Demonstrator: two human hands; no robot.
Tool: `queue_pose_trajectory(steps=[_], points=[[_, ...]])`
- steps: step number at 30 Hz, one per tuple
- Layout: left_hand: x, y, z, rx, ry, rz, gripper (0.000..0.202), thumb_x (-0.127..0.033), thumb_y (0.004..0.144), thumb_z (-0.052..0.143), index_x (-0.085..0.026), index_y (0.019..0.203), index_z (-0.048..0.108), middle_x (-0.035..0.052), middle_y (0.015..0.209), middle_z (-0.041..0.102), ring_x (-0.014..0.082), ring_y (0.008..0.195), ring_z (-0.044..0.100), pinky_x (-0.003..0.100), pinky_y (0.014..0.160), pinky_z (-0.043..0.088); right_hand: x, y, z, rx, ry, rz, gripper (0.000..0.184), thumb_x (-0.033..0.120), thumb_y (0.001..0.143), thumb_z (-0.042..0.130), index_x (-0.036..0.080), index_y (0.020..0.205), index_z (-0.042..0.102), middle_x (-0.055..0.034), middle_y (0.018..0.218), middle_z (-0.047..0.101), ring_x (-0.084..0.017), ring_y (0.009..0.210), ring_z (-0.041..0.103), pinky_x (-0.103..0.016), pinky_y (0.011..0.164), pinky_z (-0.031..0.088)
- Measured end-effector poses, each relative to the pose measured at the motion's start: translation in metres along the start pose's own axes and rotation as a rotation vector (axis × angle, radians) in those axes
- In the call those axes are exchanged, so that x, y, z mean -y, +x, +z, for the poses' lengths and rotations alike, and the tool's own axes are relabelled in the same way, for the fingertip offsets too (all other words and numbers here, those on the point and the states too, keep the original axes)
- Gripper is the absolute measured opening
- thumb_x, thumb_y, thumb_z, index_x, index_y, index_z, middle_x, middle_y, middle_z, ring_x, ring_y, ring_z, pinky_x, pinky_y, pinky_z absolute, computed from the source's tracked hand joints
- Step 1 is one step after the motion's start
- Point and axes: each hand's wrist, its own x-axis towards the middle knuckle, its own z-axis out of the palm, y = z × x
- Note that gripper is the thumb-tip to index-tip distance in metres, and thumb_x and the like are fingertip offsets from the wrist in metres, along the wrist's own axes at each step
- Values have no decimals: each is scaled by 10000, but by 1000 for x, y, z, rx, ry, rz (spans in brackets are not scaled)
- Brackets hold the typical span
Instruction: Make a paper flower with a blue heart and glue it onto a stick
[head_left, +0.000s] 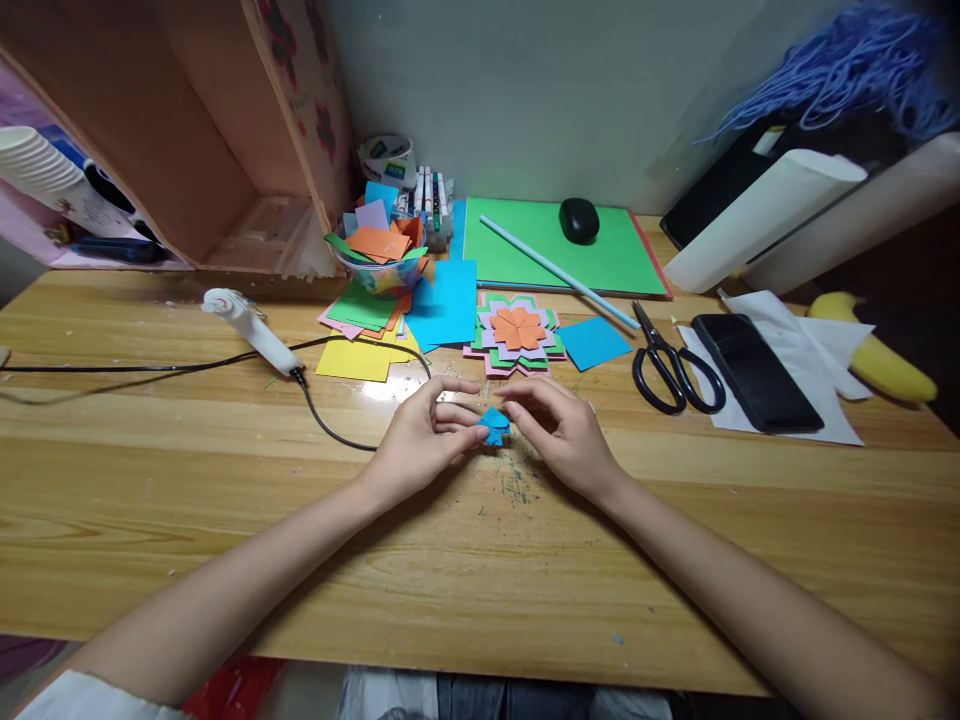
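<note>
We see even, moderately bright light falling from above. A white glare patch sits on the glossy light-brown wooden tabletop [480, 580], just beyond our left hand [420, 440]. That hand and our right hand [570, 440] throw only soft, faint shadows on the wood. The small folded blue paper piece [494, 427] between our fingertips is sharp. The corners darken, straight edges bow outwards, and the tangled blue yarn bundle [847, 70] smears.

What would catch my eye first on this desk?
At the middle of the desk, the left hand and right hand pinch a small blue folded paper between them. Just behind lies a layered paper flower with an orange centre, with black scissors to its right and a white glue gun farther left.
</note>
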Motion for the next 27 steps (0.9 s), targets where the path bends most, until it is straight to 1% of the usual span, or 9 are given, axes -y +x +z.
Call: queue_pose_trajectory(steps=[2, 5, 10, 12, 15, 18, 21, 24, 27], points=[[3, -1, 1, 16, 44, 33, 415, -199, 673, 693, -162, 1028, 482, 23, 710, 672, 132, 649, 638, 207, 552, 461, 0, 1, -1, 81, 31, 17, 110, 221, 833, 524, 189, 894, 610, -31, 836, 613, -149, 787, 570, -267, 697, 449], [6, 0, 1, 36, 68, 61, 408, -211, 689, 680, -168, 1040, 477, 28, 724, 670, 133, 663, 631, 213, 566, 452, -2, 2, -1, 142, 74, 52, 85, 238, 812, 552, 177, 830, 609, -22, 783, 593, -129, 710, 544, -244, 628, 424], [8, 3, -1, 21, 94, 95, 401, -212, 690, 682, -164, 1030, 474, 19, 728, 648, 112, 647, 607, 217, 592, 448, -3, 1, 1, 184, 136, 149, 85, 251, 787, 567, 168, 778, 585, 14, 659, 518, -87, 556, 432, -214, 498, 334], [8, 3, -1, 11, 101, 100, 393, -220, 694, 679, -160, 1023, 472, 15, 726, 632, 105, 641, 597, 215, 590, 446, -3, 1, 1, 201, 154, 183, 81, 246, 778, 572, 167, 766, 576, 28, 619, 486, -78, 527, 387, -211, 476, 298], [8, 3, 1, 0, 107, 108, 415, -234, 686, 688, -162, 1027, 464, 9, 745, 607, 100, 645, 587, 219, 597, 455, -1, 1, 1, 172, 197, 244, 89, 251, 770, 575, 163, 759, 570, 35, 595, 469, -74, 508, 353, -211, 463, 273], [10, 3, 3, 4, 134, 136, 460, -231, 657, 713, -170, 1036, 460, -3, 762, 583, 92, 648, 576, 217, 602, 461, 1, 1, 2, 134, 269, 309, 122, 280, 764, 579, 158, 764, 569, 22, 612, 494, -80, 512, 384, -215, 465, 290], [12, 2, 4, 15, 154, 170, 432, -224, 673, 698, -170, 1031, 461, -2, 782, 573, 90, 669, 572, 212, 610, 455, 2, 0, 4, 134, 341, 354, 148, 301, 754, 592, 156, 759, 563, 0, 648, 534, -94, 534, 442, -224, 478, 322], [12, 2, 5, 10, 151, 187, 388, -200, 699, 669, -163, 1024, 460, 2, 789, 572, 89, 682, 565, 208, 617, 441, 2, 0, 5, 141, 368, 377, 156, 309, 754, 594, 158, 747, 556, -11, 663, 554, -102, 551, 465, -231, 491, 337], [12, 2, 5, 8, 150, 196, 365, -180, 710, 650, -159, 1022, 462, -1, 783, 562, 85, 678, 545, 207, 615, 421, 3, 0, 4, 145, 355, 375, 151, 305, 757, 590, 159, 743, 553, -7, 662, 544, -101, 557, 457, -232, 495, 330]])
